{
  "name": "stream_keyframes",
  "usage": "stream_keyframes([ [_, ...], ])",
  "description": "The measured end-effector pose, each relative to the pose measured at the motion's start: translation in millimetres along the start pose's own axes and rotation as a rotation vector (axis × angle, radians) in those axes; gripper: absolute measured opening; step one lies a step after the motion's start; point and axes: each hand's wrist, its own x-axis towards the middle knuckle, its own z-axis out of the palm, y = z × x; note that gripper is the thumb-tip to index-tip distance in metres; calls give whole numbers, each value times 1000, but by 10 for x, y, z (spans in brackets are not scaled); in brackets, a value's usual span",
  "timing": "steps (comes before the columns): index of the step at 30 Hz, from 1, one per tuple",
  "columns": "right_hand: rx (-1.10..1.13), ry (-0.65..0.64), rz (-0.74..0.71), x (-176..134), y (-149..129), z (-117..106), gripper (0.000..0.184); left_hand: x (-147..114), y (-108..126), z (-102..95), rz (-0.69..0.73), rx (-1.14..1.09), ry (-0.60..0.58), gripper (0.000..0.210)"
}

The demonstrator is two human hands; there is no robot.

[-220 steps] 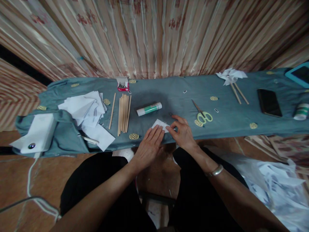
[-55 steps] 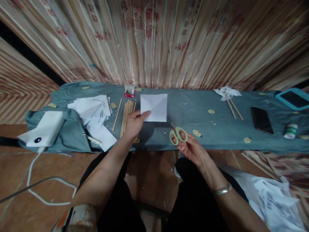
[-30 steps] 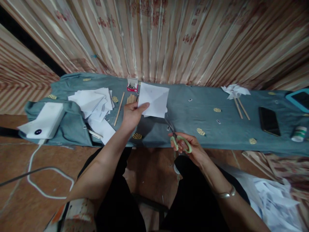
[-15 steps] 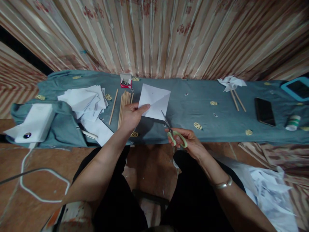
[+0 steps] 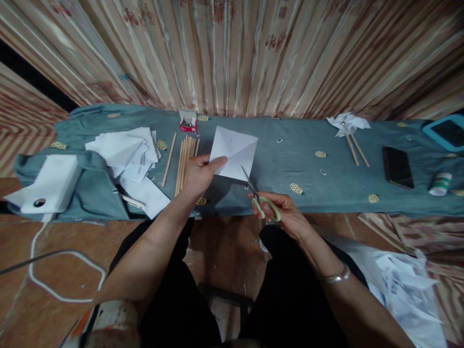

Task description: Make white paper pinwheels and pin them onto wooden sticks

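Paper square: white, creased along its diagonals, held above the cloth-covered desk in front of the person, between the two hands.
Left hand: grasps the square at its left edge, thumb on top, the other fingers partly hidden.
Right hand: grips the scissors by their pale green loops; a blade overlaps the paper's lower edge, and whether it is cutting cannot be told.
Red box: small, its lid raised, near the desk's far edge; inside lies a heap of small metal pieces.
Plastic bag: translucent, below the desk at the person's right; in it sit loose white paper scraps.
Glue tube: white and green, lying right of the dark phone; its contents are hidden.
Stick bundle: wooden, partly behind the left hand, with one stick apart to its left.
Paper pile: overlapping white sheets towards the desk's left end.
Pinwheels: white paper heads overlapping, on two wooden sticks, left of the phone.
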Motion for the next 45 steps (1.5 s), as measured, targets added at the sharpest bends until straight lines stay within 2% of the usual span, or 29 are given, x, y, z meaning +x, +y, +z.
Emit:
stream_keyframes([
  [11,-66,33,-5,-2,-19,29,40,-8,-5,-21,20,12,-23,26],
  [17,-23,66,1,3,0,40,37,1,-8,-20,8,14,-20,26],
  [33,2,75,37,0,-18,34,39,-28,-61,31,-90,-13,-56,29],
  [45,-4,61,13,6,-59,37,40,-51,-68,40,-89,-17,-63,29],
])
